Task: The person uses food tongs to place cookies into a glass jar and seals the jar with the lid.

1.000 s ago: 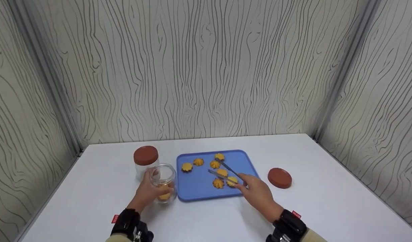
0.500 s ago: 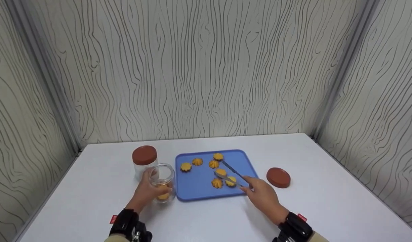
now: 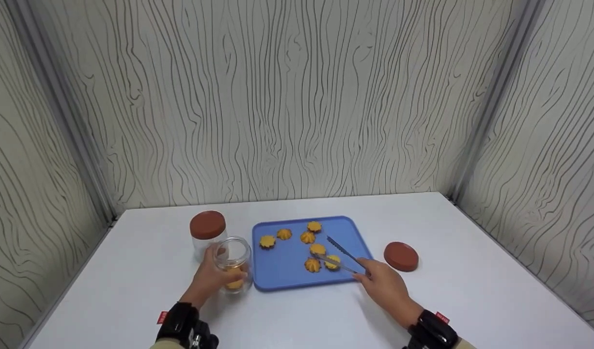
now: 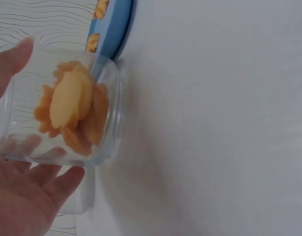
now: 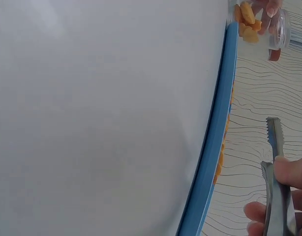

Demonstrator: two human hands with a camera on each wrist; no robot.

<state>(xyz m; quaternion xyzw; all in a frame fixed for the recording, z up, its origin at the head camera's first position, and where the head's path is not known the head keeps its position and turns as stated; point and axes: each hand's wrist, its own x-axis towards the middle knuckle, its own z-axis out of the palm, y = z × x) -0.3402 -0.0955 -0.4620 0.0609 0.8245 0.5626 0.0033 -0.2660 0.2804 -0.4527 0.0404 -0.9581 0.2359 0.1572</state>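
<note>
in the head view, the filling of the open jar [image 3: 239, 257] appears partly done: some cookies [image 3: 235, 284] are seen inside it at lower left of centre, while seven pieces [image 3: 267, 242] are left on the blue tray [image 3: 282, 269] in the lower middle. one red lid [image 3: 401, 256] is laid loose on the counter [image 3: 306, 320] at lower right and is not yet fitted; the lidded jar [image 3: 205, 245] at lower left is already capped. the open jar is gripped by the left hand [image 3: 211, 277]. metal tongs [image 3: 343, 249] are held by the right hand [image 3: 385, 287] over the tray's near right part, their tips spread. whether a piece is touched by the lower tip cannot be told.

in the left wrist view, the open jar is held at the left of the frame between thumb and fingers, cookies piled inside; an exact count is prevented by overlap.

in the right wrist view, the tongs are pinched at lower right, nothing seen between the tips, and the open jar is shown at upper right, well apart from them.
</note>
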